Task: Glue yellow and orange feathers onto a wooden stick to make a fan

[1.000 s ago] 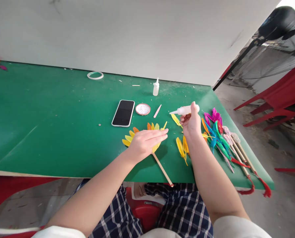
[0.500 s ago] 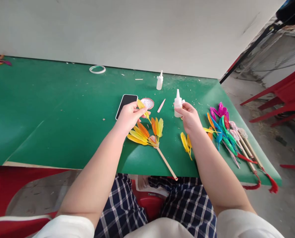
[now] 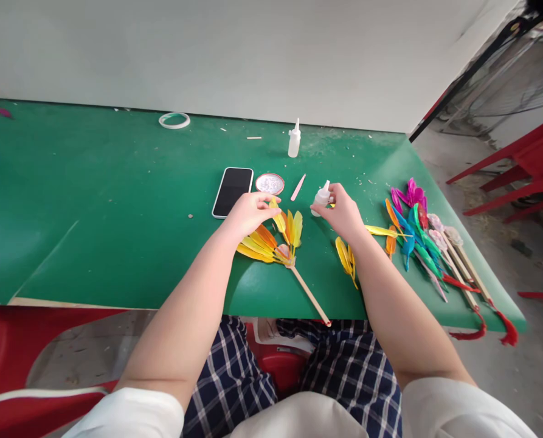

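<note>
Between the fingertips of my left hand (image 3: 252,214) is a yellow feather (image 3: 279,222), held over the top of a feather fan (image 3: 284,250). Yellow and orange feathers spread from the fan's round centre, and its wooden handle (image 3: 311,295) points down toward the table's front edge. My right hand (image 3: 343,210) grips a small white squeeze bottle (image 3: 321,199), tilted, low over the table. Loose yellow feathers (image 3: 345,258) lie just below my right hand.
A phone (image 3: 233,191), a round dish of small bits (image 3: 270,184), pink tweezers (image 3: 298,187) and a second squeeze bottle (image 3: 293,140) lie beyond my hands. Coloured feathers (image 3: 410,194) and wooden sticks with red tassels (image 3: 508,328) are at right. A tape ring (image 3: 174,120) sits farther back.
My left hand has brought the yellow feather down onto the fan's top, turning its tip downward. My right hand has lowered the bottle slightly leftward and tilted it. The view has shifted a little.
</note>
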`<action>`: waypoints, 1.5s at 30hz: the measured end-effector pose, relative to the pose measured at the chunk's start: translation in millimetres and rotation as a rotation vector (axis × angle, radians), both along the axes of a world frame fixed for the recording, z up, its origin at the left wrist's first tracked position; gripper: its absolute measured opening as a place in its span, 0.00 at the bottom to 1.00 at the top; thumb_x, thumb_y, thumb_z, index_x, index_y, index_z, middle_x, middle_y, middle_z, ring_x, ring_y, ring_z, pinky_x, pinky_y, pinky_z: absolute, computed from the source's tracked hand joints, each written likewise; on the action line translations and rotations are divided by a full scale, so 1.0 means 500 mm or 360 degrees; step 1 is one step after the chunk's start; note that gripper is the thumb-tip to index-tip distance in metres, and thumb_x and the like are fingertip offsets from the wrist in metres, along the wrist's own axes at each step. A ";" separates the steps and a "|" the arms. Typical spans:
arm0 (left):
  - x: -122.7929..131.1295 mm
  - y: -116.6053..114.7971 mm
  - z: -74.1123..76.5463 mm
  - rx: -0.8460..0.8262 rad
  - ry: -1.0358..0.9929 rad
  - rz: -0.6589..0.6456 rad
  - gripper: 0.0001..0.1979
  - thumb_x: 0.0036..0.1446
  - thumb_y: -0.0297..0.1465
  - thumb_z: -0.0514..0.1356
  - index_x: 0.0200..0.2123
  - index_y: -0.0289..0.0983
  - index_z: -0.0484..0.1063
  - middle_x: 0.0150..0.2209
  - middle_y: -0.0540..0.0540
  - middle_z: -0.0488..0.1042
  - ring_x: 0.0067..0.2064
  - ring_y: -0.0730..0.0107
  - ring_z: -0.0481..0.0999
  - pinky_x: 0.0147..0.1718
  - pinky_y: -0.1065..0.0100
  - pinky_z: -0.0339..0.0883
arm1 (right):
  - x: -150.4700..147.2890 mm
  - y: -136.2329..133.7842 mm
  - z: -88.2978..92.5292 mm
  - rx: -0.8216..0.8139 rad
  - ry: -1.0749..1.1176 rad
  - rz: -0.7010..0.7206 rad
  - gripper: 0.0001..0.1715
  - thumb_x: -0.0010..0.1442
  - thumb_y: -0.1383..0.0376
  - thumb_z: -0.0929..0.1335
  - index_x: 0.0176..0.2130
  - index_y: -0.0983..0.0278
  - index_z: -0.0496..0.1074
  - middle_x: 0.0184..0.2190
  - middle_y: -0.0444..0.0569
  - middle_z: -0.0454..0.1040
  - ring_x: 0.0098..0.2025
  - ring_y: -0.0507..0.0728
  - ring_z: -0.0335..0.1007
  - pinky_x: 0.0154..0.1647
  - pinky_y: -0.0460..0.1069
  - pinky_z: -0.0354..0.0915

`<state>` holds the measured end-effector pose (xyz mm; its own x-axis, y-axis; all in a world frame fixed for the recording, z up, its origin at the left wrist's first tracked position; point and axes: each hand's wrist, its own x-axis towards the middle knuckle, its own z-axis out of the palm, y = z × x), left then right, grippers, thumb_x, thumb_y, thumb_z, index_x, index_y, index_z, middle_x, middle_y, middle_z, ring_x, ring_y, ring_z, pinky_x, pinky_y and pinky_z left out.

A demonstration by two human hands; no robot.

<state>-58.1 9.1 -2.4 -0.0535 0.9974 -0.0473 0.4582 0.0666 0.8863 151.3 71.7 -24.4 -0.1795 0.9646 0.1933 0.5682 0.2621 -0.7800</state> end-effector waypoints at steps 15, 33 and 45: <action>-0.016 0.000 -0.031 0.0120 0.0279 -0.0171 0.30 0.49 0.32 0.59 0.57 0.41 0.57 0.25 0.49 0.75 0.28 0.68 0.73 0.29 0.68 0.63 | 0.016 -0.129 0.031 0.0484 0.0116 -0.0011 0.31 0.52 0.58 0.67 0.55 0.54 0.58 0.53 0.51 0.63 0.54 0.61 0.60 0.49 0.59 0.63; -0.006 -0.008 -0.006 -0.0024 0.0393 -0.0380 0.31 0.54 0.29 0.53 0.60 0.43 0.48 0.25 0.53 0.69 0.27 0.73 0.67 0.32 0.69 0.59 | -0.013 -0.214 -0.022 0.0541 -0.0391 0.0504 0.12 0.55 0.60 0.66 0.40 0.60 0.71 0.45 0.52 0.68 0.53 0.61 0.57 0.52 0.59 0.62; 0.000 -0.005 -0.017 -0.0063 0.0336 -0.0390 0.29 0.54 0.29 0.53 0.59 0.45 0.51 0.25 0.53 0.68 0.28 0.73 0.67 0.33 0.69 0.59 | -0.018 -0.216 -0.032 0.0547 -0.0502 0.0608 0.16 0.56 0.61 0.65 0.46 0.57 0.71 0.47 0.51 0.66 0.55 0.61 0.54 0.54 0.58 0.60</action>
